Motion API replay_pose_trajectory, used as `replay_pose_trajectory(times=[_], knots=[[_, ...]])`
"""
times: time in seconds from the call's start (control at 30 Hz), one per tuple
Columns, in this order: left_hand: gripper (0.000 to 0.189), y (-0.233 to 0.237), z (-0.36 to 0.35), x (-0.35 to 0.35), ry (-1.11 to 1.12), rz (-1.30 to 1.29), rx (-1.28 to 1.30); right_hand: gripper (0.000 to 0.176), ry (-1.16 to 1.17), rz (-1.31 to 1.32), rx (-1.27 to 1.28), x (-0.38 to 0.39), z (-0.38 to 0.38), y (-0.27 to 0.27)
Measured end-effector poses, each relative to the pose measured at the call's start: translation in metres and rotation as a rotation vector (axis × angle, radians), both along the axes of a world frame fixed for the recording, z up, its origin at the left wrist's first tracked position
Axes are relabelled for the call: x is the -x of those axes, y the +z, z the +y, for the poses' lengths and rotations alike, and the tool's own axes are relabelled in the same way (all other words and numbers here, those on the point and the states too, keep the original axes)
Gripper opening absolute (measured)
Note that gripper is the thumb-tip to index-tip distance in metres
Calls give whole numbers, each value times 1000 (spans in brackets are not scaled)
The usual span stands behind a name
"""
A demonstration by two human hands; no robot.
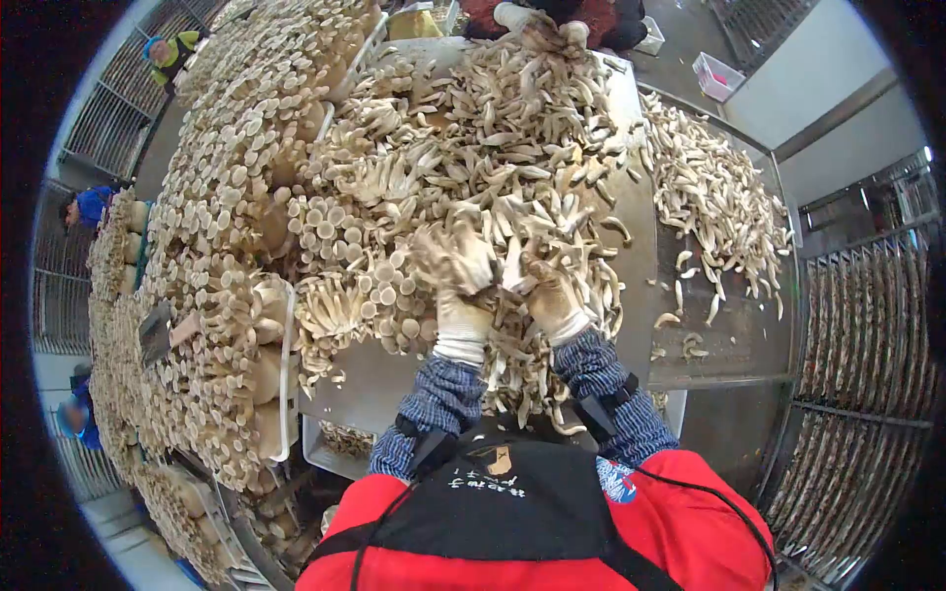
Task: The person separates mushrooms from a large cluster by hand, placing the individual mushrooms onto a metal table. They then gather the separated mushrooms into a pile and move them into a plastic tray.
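Note:
My left hand point(461, 317), in a pale glove, is closed on a cluster of mushrooms point(461, 258) with long stems, and the cluster is smeared by motion. My right hand point(554, 303), in a glove stained brown at the fingers, sits just right of the cluster's base. Its fingers are curled, and a small dark piece shows between the two hands; what it grips I cannot make out. Around both hands lies a heap of loose mushrooms point(512, 148). Left of my left hand stand clusters with round caps point(330, 231).
A large bank of mushroom clusters point(217, 227) fills the left side. More loose mushrooms point(709, 197) lie on a metal table point(729, 345) at right. Opposite me, another person's gloved hands point(542, 30) touch the heap. A white crate point(340, 463) stands below the table edge.

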State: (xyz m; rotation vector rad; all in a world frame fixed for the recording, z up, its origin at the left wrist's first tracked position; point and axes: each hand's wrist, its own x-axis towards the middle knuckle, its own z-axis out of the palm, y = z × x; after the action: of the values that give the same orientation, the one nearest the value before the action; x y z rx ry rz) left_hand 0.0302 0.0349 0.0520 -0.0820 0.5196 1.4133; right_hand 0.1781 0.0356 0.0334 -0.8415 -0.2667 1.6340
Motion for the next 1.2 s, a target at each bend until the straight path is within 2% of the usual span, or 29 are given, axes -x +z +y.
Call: replay_pose_trajectory(times=[0.03,0.07,0.1,0.13,0.17,0.23,0.27,0.3,0.37,0.4,0.43,0.47,0.5,0.53,0.57,0.6,0.67,0.7,0.8,0.83,0.87,0.9,0.97,1.0,1.03,1.1,1.13,1.2], knots=[[53,25,-5,0,82,-113,32,36,-44,63,-62,-5,-2,-5],[50,23,-8,3,64,-177,11,39,13,210,66,-17,-9,-15],[48,16,-11,9,48,-241,-10,41,63,93,59,-25,-18,-8],[45,2,-16,16,-139,-239,-198,40,6,-22,-28,-23,-27,-4],[41,1,-24,18,-356,-526,-151,40,-53,-134,-114,-18,-36,8],[40,-7,-45,3,-479,440,-240,44,101,-387,-98,-20,-52,-6],[39,25,-62,-18,-477,492,-256,49,229,-445,-108,-20,-55,-18],[43,16,-67,-23,-402,682,-252,49,393,-333,-160,-14,-64,21],[41,-6,-63,-18,-413,724,-203,49,287,-588,-212,2,-80,37],[41,-19,-64,-15,-410,721,-207,45,295,-920,-215,0,-85,30],[39,-32,-67,-12,-383,668,-215,45,298,-924,-216,-8,-87,23],[38,-26,-70,-11,-356,617,-224,43,302,-1053,-217,-13,-87,29],[35,-11,-76,-16,-239,620,-257,42,303,-1180,-218,-15,-87,32],[37,-13,-76,-14,-269,485,-213,32,185,-899,-67,-14,-86,28],[40,-15,-76,-11,-299,351,-169,27,63,-971,-257,-20,-86,5],[40,-6,-77,-13,-304,354,-172,25,110,-936,-225,-25,-86,2],[46,10,-82,-18,-393,602,-207,23,152,-900,-191,-30,-88,5],[57,-1,-77,-21,-404,527,-301,24,207,-831,-250,-30,-91,21],[61,-7,-74,-18,-395,474,-256,24,262,-645,-298,-31,-93,39],[62,-5,-75,-18,-426,607,-344,23,266,-535,-290,-33,-91,40],[63,-7,-76,-17,-456,740,-430,38,283,-539,-286,-32,-91,32],[63,-10,-76,-18,-458,740,-423,38,285,-536,-280,-38,-90,25],[65,-15,-73,-21,-448,668,-414,32,571,-1392,-360,-48,-83,20],[61,8,-80,-25,-371,497,-292,25,416,-1268,-515,-45,-84,15],[61,7,-80,-23,-371,495,-286,25,421,-1266,-510,-43,-84,10],[53,4,-78,-16,-357,323,-55,28,294,-536,-132,-37,-82,14],[53,3,-76,-12,-353,321,-49,33,249,-635,-25,-39,-79,18],[50,-2,-70,-3,-443,196,-18,27,190,-646,-76,-26,-71,29]])
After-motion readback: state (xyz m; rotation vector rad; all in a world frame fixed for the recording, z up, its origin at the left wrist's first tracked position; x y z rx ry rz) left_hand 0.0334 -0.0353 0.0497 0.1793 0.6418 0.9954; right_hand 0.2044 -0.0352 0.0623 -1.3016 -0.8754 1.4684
